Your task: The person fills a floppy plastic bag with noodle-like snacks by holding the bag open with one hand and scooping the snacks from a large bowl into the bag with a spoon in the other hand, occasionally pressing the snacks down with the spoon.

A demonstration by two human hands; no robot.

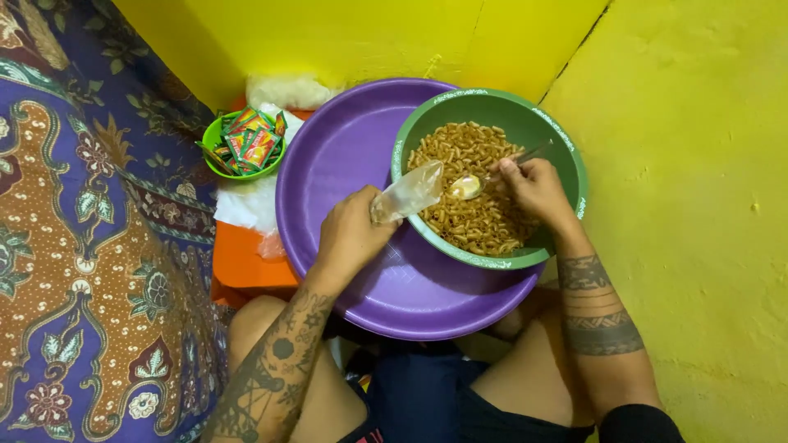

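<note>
L hand (351, 236) w/ clear bag (408, 193) — R hand (535, 187) w/ spoon (476, 182) over macaroni bowl (566, 152)

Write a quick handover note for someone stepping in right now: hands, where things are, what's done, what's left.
Left hand: holds a small clear plastic bag, open end toward the spoon.
Right hand: holds a metal spoon at the bag's mouth.
Green bowl of macaroni snack sits in the purple basin.
Small green bowl of sachets stands to the left.
Done: no filled bags in view.
Left: the bowl is still well filled.
</note>
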